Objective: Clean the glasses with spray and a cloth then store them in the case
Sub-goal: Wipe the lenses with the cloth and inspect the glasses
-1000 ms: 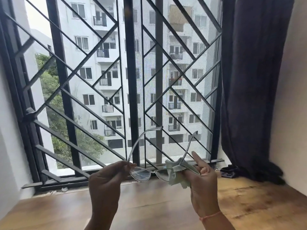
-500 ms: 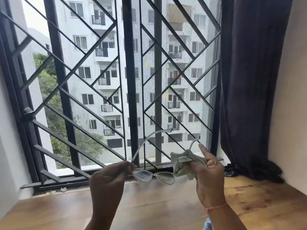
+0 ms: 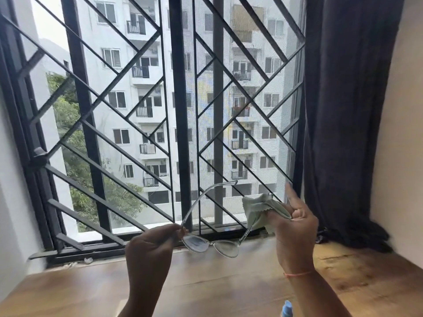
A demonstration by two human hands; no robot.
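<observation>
Clear-framed glasses (image 3: 211, 243) hang in the air above the wooden table, arms unfolded and pointing up toward the window. My left hand (image 3: 153, 245) pinches them at the left hinge. My right hand (image 3: 294, 229) grips a pale green cloth (image 3: 258, 209) folded around the right arm of the glasses, with the forefinger pointing up. A blue spray bottle top (image 3: 287, 308) peeks in at the bottom edge, below my right wrist. No case is in view.
The wooden table (image 3: 217, 282) runs up to a window with a black metal grille (image 3: 180, 133). A dark curtain (image 3: 343, 110) hangs at the right, with a small dark object (image 3: 321, 239) at its foot.
My right hand with the cloth has slid up and right along the right arm, away from the lens. The glasses have dropped a little and tilted; the left hand keeps its hold.
</observation>
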